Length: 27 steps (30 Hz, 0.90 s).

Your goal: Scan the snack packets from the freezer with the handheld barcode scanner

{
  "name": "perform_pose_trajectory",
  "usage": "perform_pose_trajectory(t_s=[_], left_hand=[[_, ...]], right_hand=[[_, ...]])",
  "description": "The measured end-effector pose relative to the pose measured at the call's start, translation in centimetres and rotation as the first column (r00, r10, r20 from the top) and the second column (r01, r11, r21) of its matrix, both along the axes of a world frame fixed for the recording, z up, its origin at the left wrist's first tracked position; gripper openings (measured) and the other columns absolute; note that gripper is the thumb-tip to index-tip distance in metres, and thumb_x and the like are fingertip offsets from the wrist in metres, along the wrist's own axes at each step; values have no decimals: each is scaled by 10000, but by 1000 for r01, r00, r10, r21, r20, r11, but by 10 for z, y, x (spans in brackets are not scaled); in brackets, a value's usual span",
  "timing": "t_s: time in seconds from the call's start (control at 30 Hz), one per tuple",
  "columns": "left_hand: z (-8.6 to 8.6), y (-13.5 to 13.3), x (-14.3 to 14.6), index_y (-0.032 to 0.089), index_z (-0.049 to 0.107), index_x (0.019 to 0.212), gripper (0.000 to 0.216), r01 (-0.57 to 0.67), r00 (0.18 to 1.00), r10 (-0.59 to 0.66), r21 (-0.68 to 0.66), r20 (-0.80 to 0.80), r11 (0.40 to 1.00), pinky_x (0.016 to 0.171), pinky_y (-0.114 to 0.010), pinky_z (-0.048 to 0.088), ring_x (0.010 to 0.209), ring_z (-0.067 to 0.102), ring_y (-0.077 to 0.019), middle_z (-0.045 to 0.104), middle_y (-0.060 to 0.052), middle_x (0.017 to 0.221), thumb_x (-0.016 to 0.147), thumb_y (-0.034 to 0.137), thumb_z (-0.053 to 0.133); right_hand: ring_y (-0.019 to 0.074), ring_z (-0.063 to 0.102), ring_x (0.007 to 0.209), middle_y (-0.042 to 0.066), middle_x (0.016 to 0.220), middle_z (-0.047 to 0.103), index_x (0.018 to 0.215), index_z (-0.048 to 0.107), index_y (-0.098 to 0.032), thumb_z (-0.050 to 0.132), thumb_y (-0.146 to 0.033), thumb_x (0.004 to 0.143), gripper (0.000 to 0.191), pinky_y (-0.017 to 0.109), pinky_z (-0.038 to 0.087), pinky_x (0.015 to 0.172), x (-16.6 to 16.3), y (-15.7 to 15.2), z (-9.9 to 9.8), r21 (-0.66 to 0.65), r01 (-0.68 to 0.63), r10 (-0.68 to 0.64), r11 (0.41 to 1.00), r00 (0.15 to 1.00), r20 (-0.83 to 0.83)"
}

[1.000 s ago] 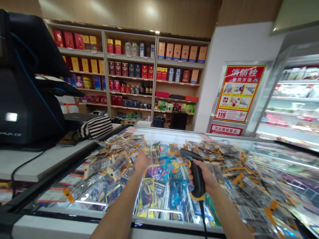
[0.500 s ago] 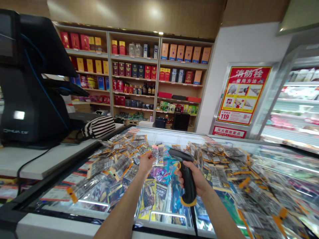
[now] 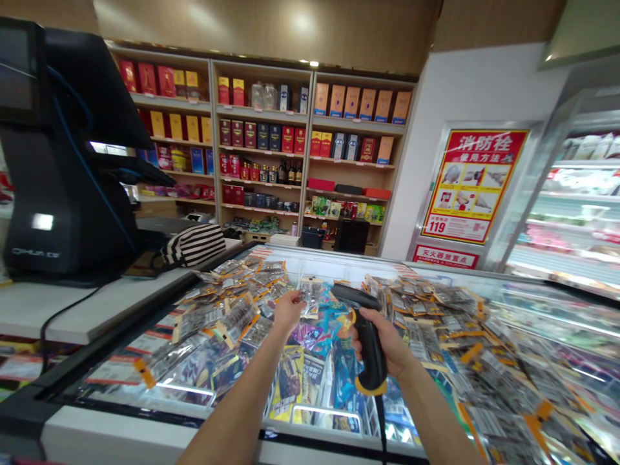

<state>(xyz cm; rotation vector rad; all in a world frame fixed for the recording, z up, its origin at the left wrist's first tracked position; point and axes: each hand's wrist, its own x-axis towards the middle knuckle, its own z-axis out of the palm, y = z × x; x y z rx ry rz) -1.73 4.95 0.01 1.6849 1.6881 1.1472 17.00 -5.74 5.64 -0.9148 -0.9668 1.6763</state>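
"Pinching what at frame centre?"
"A clear packet (image 3: 312,297), by its left edge, with the left hand (image 3: 289,310)."
"And gripping what, right of centre?"
"A black scanner (image 3: 372,352), in the right hand (image 3: 393,345)."

wood-panel wall (image 3: 261,29) | stocked shelves (image 3: 261,115) | white wall (image 3: 484,90) | red poster (image 3: 475,187) | lit fridge (image 3: 581,164)

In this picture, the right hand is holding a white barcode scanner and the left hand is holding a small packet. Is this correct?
Not quite: the head view shows that the barcode scanner is black with yellow trim, not white. The right hand does hold it, and the left hand holds a small packet.
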Motion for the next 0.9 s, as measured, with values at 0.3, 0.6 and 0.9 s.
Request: perform_pose_trajectory(t_s=[0.3, 0.6, 0.9], left_hand=[[6, -13, 52, 146, 470, 1032, 300, 39, 992, -55, -139, -110, 989, 662, -324, 456, 769, 541, -133, 544, -52, 942, 773, 294, 438], [12, -35, 126, 142, 518, 954, 252, 117, 931, -164, -159, -326, 980, 715, -347, 436, 828, 533, -146, 554, -51, 940, 767, 296, 447], [38, -39, 2, 151, 437, 1082, 373, -88, 854, 12, -122, -520, 989, 781, -407, 391, 945, 487, -195, 497, -85, 1068, 757, 334, 449]], right_hand=[[95, 478, 390, -16, 492, 537, 725, 523, -169, 483, -335, 690, 174, 211, 406, 348, 80, 2, 7, 16, 267, -266, 964, 963, -55], [92, 471, 395, -9, 499, 534, 670, 523, -168, 496, -332, 683, 167, 213, 409, 355, 112, -7, -5, -5, 343, -343, 939, 938, -56], [89, 470, 389, -14, 493, 528, 683, 520, -162, 497, -354, 685, 193, 209, 404, 345, 74, 2, -10, -22, 238, -239, 971, 970, -45]])
